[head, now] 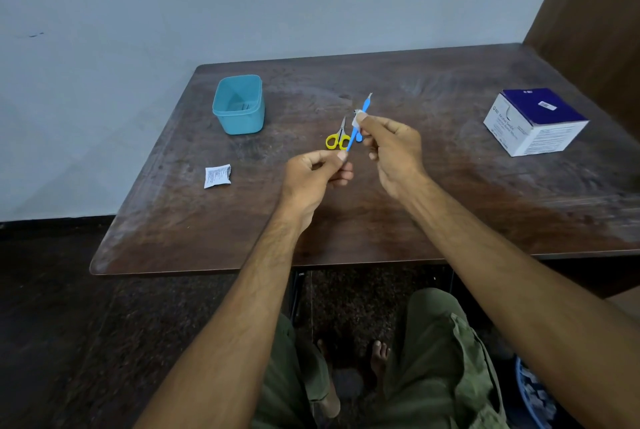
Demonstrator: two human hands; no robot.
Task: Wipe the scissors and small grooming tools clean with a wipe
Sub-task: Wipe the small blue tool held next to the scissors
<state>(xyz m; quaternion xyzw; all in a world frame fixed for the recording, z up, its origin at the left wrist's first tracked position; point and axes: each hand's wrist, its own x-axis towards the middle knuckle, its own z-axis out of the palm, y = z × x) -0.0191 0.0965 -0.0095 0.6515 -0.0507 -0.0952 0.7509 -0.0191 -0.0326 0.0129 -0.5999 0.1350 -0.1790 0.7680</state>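
My left hand [317, 174] pinches the lower end of a thin blue grooming tool [364, 106], which slants up and away over the table. My right hand [389, 143] pinches a small white wipe [356, 120] around the middle of that tool's shaft. The tool's metal tip sticks out above the wipe. Small scissors with yellow handles [336, 138] lie on the dark wooden table [381, 221] just behind my hands. A second blue piece shows under my right thumb, partly hidden.
A teal plastic tub [239, 105] stands at the back left of the table. A torn white wipe sachet [217, 176] lies at the left. A blue and white box [535, 121] sits at the right. My knees are below the table's front edge.
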